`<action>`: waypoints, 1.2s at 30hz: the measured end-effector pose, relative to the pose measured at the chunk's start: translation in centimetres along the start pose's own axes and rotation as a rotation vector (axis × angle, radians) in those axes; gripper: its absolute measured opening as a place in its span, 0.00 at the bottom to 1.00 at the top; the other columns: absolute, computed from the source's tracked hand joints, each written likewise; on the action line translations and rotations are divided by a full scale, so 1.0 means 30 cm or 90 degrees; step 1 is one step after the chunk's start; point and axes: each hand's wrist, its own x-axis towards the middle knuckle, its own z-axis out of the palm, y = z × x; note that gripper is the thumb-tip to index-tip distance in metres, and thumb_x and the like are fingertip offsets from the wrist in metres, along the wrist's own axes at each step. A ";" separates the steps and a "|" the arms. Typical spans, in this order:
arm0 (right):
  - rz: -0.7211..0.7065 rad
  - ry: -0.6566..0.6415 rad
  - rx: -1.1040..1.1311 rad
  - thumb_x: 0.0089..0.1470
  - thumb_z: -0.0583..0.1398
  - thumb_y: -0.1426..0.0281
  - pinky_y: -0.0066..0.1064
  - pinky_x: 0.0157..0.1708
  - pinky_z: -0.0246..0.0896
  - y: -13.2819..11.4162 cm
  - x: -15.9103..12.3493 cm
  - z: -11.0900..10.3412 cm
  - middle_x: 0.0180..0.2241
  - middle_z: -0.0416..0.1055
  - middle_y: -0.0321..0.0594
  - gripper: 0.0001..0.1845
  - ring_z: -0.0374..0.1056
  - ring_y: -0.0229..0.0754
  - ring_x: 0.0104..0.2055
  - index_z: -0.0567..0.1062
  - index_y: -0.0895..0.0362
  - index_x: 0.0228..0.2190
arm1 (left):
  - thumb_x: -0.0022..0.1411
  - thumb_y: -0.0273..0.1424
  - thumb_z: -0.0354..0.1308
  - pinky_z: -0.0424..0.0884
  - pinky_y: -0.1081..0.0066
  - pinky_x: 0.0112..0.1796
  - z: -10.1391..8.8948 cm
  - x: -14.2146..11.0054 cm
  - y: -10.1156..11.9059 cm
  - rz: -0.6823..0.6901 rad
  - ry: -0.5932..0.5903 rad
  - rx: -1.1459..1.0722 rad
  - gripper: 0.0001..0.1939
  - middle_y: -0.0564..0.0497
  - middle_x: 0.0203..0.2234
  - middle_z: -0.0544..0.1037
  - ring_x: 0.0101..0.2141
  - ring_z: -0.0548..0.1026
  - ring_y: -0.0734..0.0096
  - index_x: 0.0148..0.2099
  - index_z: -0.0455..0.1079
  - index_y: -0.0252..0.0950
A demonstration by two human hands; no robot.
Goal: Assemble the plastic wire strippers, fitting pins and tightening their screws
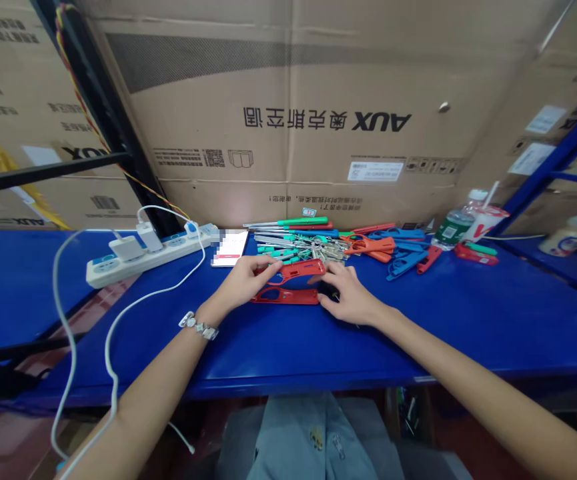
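My left hand (249, 279) pinches the left part of an upper red plastic casing half (304, 269), a long piece with an oval loop. Just below it, a second red plastic casing half (288, 297) lies on the blue table, its loop end to the left. At the right ends of both pieces is my right hand (351, 295), curled, with its fingers against the upper casing and its thumb by the lower one. Something small and dark sits between those fingers, too unclear to name. Behind the hands lie slim metal rods with green parts (288, 248) and a heap of small metal parts (332, 249).
Orange casings (369, 245) and blue casings (405, 259) lie back right, near a plastic bottle (451, 228) and a cup with a straw (485, 220). A white power strip (118, 267) with a trailing cable is left, beside a phone (229, 249). Cardboard (288, 80) walls the back.
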 end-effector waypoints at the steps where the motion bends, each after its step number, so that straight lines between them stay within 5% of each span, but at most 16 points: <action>1: -0.002 0.003 -0.009 0.59 0.63 0.68 0.49 0.54 0.55 -0.003 0.002 -0.004 0.50 0.72 0.47 0.15 0.64 0.54 0.55 0.78 0.52 0.48 | 0.70 0.43 0.54 0.65 0.71 0.30 -0.004 0.001 -0.006 -0.003 0.009 0.003 0.20 0.51 0.27 0.77 0.28 0.71 0.71 0.33 0.75 0.35; 5: -0.060 -0.038 -0.072 0.59 0.65 0.57 0.52 0.55 0.53 -0.022 0.020 -0.006 0.47 0.72 0.47 0.21 0.64 0.55 0.53 0.77 0.53 0.51 | 0.69 0.44 0.53 0.60 0.71 0.27 -0.027 0.007 -0.041 -0.038 0.010 0.050 0.21 0.53 0.22 0.71 0.25 0.66 0.72 0.30 0.72 0.35; 13: -0.046 -0.119 -0.005 0.55 0.69 0.64 0.51 0.54 0.53 -0.024 0.003 -0.028 0.46 0.73 0.43 0.15 0.66 0.53 0.52 0.79 0.52 0.44 | 0.67 0.43 0.54 0.61 0.71 0.28 -0.041 -0.002 -0.083 -0.063 -0.094 0.123 0.21 0.50 0.22 0.74 0.25 0.68 0.71 0.28 0.73 0.35; 18: -0.043 -0.070 0.120 0.56 0.68 0.63 0.51 0.56 0.56 0.017 -0.047 -0.086 0.45 0.77 0.42 0.13 0.69 0.51 0.51 0.78 0.52 0.43 | 0.67 0.43 0.55 0.62 0.71 0.26 -0.019 -0.014 -0.069 -0.051 -0.170 0.086 0.19 0.51 0.22 0.75 0.23 0.68 0.71 0.30 0.75 0.36; 23: 0.068 0.066 0.213 0.54 0.67 0.61 0.49 0.52 0.64 0.091 -0.026 -0.100 0.43 0.78 0.43 0.14 0.72 0.50 0.47 0.80 0.52 0.42 | 0.65 0.39 0.58 0.67 0.70 0.29 0.001 -0.015 -0.047 -0.001 -0.139 0.111 0.13 0.49 0.27 0.78 0.27 0.73 0.69 0.35 0.77 0.37; 29: 0.214 0.184 0.117 0.53 0.66 0.63 0.40 0.39 0.67 0.130 -0.031 -0.067 0.34 0.78 0.42 0.10 0.73 0.46 0.35 0.75 0.55 0.34 | 0.64 0.46 0.62 0.70 0.68 0.33 0.025 -0.023 -0.013 -0.013 -0.159 0.143 0.16 0.47 0.33 0.80 0.31 0.75 0.66 0.40 0.78 0.37; 32: 0.278 0.161 0.022 0.52 0.65 0.63 0.37 0.32 0.62 0.119 -0.071 -0.048 0.29 0.75 0.40 0.10 0.70 0.45 0.29 0.70 0.54 0.31 | 0.59 0.48 0.67 0.72 0.64 0.38 0.051 -0.027 -0.004 -0.003 -0.183 0.188 0.21 0.46 0.39 0.79 0.38 0.76 0.61 0.44 0.76 0.37; 36: 0.283 0.098 -0.089 0.53 0.65 0.58 0.38 0.34 0.60 0.103 -0.095 -0.032 0.32 0.73 0.43 0.14 0.70 0.49 0.34 0.69 0.54 0.32 | 0.63 0.45 0.64 0.72 0.62 0.41 0.089 -0.035 0.007 0.020 -0.184 0.222 0.17 0.45 0.42 0.77 0.40 0.75 0.60 0.46 0.74 0.37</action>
